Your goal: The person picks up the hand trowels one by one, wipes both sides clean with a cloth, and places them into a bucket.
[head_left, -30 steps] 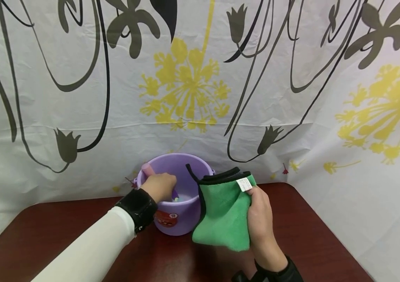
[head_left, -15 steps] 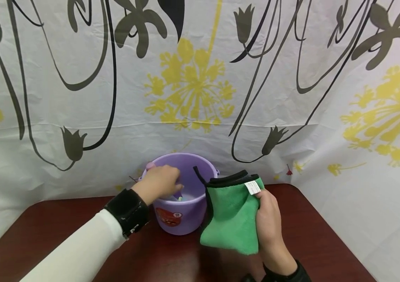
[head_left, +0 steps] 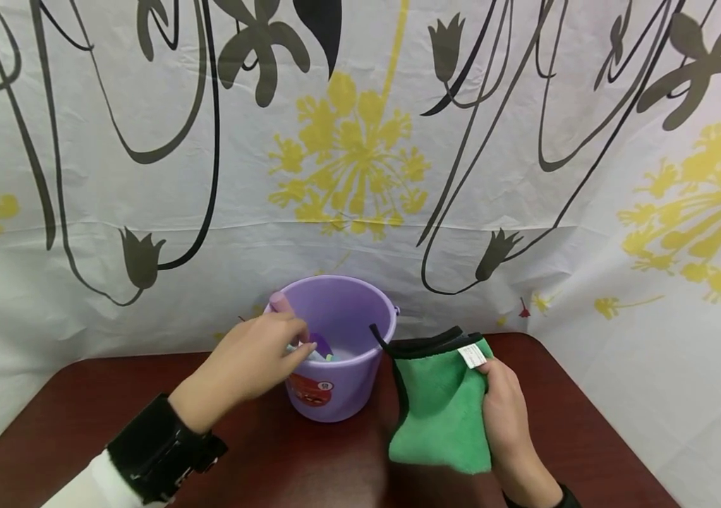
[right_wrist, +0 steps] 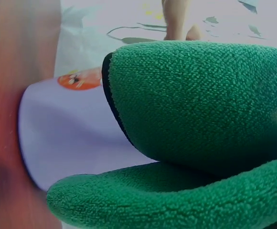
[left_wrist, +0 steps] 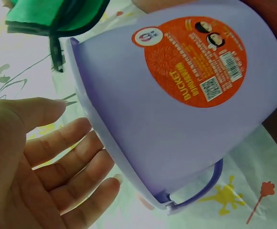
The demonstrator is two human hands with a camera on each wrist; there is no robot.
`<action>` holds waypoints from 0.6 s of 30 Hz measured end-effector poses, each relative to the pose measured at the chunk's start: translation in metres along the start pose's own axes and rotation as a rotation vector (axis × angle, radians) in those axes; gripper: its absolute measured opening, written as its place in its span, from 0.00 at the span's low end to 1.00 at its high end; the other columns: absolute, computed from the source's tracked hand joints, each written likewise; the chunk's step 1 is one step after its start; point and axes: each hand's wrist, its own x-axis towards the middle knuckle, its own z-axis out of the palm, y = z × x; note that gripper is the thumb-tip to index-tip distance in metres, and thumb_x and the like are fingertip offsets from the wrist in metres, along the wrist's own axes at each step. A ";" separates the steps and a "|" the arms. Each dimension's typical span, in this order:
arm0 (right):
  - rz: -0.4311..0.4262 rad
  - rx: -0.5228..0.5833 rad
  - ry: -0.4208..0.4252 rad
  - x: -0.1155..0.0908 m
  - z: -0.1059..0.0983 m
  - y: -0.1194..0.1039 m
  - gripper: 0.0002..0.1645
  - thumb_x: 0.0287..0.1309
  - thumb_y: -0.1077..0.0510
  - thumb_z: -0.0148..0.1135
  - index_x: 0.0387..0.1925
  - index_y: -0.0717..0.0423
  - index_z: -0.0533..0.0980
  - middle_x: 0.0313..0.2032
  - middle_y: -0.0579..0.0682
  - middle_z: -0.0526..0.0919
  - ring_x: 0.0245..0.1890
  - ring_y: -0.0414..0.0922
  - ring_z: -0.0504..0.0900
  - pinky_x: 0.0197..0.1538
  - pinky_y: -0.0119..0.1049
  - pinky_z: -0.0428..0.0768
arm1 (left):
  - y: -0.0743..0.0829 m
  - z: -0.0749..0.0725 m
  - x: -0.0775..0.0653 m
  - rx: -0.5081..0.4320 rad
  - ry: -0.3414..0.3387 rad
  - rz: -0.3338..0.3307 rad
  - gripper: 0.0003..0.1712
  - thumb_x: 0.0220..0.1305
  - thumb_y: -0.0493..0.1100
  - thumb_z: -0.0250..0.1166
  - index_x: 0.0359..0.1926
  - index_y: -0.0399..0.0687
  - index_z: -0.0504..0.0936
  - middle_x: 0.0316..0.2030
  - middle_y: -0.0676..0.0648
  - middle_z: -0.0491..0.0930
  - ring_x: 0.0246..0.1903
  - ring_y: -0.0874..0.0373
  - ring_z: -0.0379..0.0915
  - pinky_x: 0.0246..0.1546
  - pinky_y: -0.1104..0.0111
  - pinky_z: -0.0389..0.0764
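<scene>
A purple bucket (head_left: 338, 391) stands upright on the table, an orange-red label (left_wrist: 196, 62) on its side. My left hand (head_left: 255, 356) is over the bucket's near-left rim. In the left wrist view its fingers (left_wrist: 76, 148) are loosely bent beside the rim, with nothing held between them. My right hand (head_left: 506, 413) grips a folded green cloth (head_left: 439, 409) by its right edge, to the right of the bucket. Black trim, a loop and a white tag (head_left: 471, 355) show along the cloth's top. Thick folds of the cloth fill much of the right wrist view.
Inside the bucket, a pink rounded end (head_left: 281, 302) leans at the left rim, and a purple piece (head_left: 320, 344) lies lower down. The dark red table (head_left: 310, 469) reaches back to a white patterned curtain (head_left: 360, 254).
My left hand has drawn up and back out of the bucket toward its near-left rim, and its fingers have loosened. The cloth, in my right hand, has shifted slightly right and down.
</scene>
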 end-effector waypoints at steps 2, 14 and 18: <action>-0.003 -0.055 0.012 0.001 -0.003 0.004 0.22 0.76 0.58 0.34 0.30 0.60 0.71 0.32 0.42 0.72 0.33 0.36 0.68 0.42 0.28 0.70 | 0.000 -0.001 -0.009 -0.001 0.054 0.013 0.07 0.66 0.48 0.66 0.31 0.58 0.80 0.34 0.58 0.80 0.33 0.64 0.76 0.31 0.66 0.76; 0.090 -0.093 -0.115 0.006 -0.020 0.026 0.25 0.77 0.56 0.32 0.30 0.57 0.73 0.35 0.43 0.73 0.35 0.36 0.71 0.44 0.29 0.72 | 0.000 0.020 -0.073 0.003 0.249 -0.008 0.08 0.58 0.49 0.74 0.32 0.66 0.81 0.31 0.67 0.76 0.33 0.71 0.71 0.33 0.69 0.77; 0.194 0.052 -0.201 0.007 -0.020 0.034 0.22 0.76 0.53 0.32 0.32 0.53 0.71 0.30 0.43 0.74 0.31 0.38 0.75 0.43 0.32 0.75 | -0.005 0.037 -0.089 -0.040 0.221 -0.071 0.08 0.58 0.50 0.74 0.32 0.67 0.81 0.31 0.68 0.76 0.34 0.72 0.71 0.36 0.69 0.78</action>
